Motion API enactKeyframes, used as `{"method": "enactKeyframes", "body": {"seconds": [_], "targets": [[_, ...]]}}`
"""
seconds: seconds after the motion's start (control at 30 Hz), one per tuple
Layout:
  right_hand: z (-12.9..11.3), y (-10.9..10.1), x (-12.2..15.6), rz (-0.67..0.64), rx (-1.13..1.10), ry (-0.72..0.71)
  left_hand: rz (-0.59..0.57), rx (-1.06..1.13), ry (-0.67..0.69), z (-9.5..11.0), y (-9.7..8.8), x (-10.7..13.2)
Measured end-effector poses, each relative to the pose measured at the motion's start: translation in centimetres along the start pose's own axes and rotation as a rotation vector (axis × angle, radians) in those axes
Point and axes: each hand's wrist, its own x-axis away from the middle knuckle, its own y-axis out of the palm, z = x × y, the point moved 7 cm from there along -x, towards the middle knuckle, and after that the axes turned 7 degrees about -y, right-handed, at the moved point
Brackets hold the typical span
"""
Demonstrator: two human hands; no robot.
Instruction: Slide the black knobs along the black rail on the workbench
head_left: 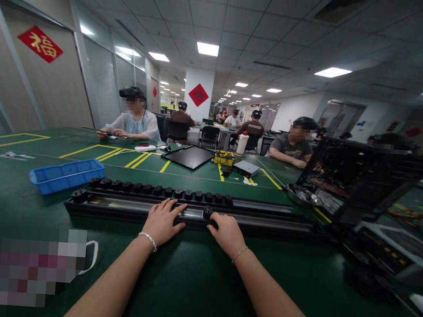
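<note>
1. A worker's left hand point(161, 221) lies palm down on a long black rail point(265, 219) at a green-topped table point(195, 283). The fingers are spread flat and grip nothing.
2. The right hand point(227, 233) rests on the same rail just beside the left. Its fingers are bent over the near edge, next to a single round black cap point(208, 211). Whether they pinch that cap cannot be told, because the fingertips are hidden.
3. Both wrists carry thin bracelets.
4. The rail lies crosswise in front of the person, directly under both hands. A row of black caps point(158, 190) lines its far edge from the left end to about the middle.
5. A blue plastic tray point(67, 174) sits just beyond the rail's left end.
6. Near the right end is a metal bowl point(300, 195), and beside that an open computer case point(362, 181) (its insides face the camera).
7. A grey, vented unit point(397, 246) lies in front of the case at the lower right.
8. Farther across the table are a flat black panel point(190, 156), a yellow object point(224, 157), a small grey box point(246, 168) and a white bottle point(242, 143).
9. Two seated people work at the far side, one at the left point(134, 124) and one at the right point(288, 147). Both wear head-mounted gear.
10. More workers sit at tables behind them, around a pillar bearing a red diamond sign point(198, 95).
</note>
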Motion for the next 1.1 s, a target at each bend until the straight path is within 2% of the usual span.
{"method": "enactKeyframes", "body": {"seconds": [0.27, 1.1], "targets": [[0.11, -0.11, 0.06, 0.059, -0.017, -0.013, 0.021, 0.002, 0.014, -0.08, 0.18, -0.01], [0.74, -0.43, 0.48, 0.026, -0.011, -0.025, 0.002, 0.0, 0.001, 0.04, 0.04, -0.03]]}}
